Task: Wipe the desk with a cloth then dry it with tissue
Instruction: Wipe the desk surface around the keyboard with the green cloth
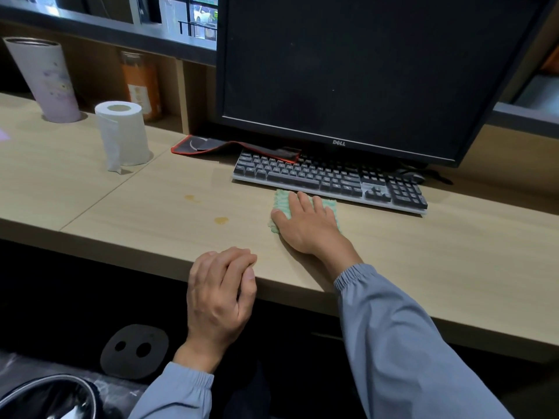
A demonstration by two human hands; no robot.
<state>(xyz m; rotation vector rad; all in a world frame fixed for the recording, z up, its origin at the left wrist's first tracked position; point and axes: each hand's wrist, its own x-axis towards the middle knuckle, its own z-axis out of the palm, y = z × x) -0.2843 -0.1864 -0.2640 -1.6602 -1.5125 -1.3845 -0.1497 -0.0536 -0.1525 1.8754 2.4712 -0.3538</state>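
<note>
Two yellow stains lie left of the cloth; right hand, grip spread flat on it, should sweep leftward with even pressure.

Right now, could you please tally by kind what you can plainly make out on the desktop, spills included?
green cloth, under the right hand: 1
tissue roll: 1
tumbler: 1
keyboard: 1
monitor: 1
mouse pad: 1
yellow spots: 2
Total: 8
</note>
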